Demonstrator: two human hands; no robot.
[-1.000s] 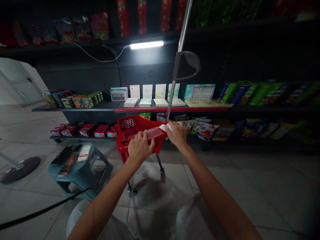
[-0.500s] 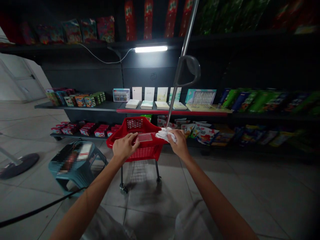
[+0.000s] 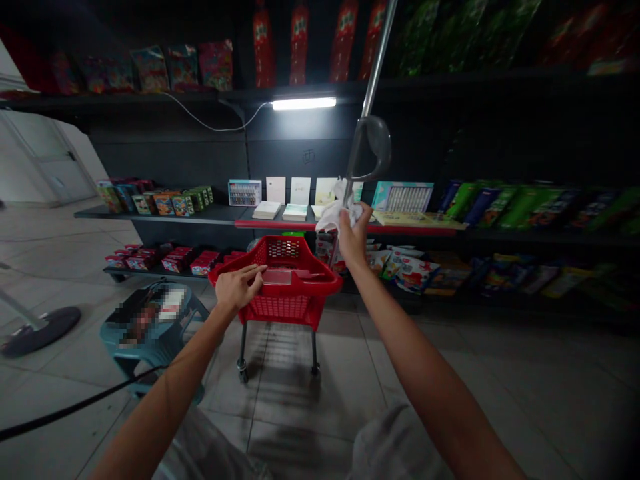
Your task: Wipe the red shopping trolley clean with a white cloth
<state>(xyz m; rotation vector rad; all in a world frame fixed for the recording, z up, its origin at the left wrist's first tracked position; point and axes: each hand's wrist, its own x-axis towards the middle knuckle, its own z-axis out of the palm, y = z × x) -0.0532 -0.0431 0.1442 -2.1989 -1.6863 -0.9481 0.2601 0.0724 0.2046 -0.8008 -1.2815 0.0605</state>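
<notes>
Near you on the left stands a blue-green stool (image 3: 154,352); far ahead, a lit tube lamp (image 3: 304,104) shines below red bottles (image 3: 345,40), green packets (image 3: 521,205) rightward.

Dark shelving (image 3: 175,157) stands beyond the right hand (image 3: 354,237) — 3 levels, with 1 bright tube light (image 3: 304,103) higher up. Left of the left hand (image 3: 235,288), a teal stool (image 3: 163,350) stands on grey floor tiles (image 3: 525,373) — a pale door (image 3: 55,160) farther off.

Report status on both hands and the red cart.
Left hand resting on red cart. Right hand gripping white cloth at metal pole. Cart upright on floor. Stool to its left.
</notes>
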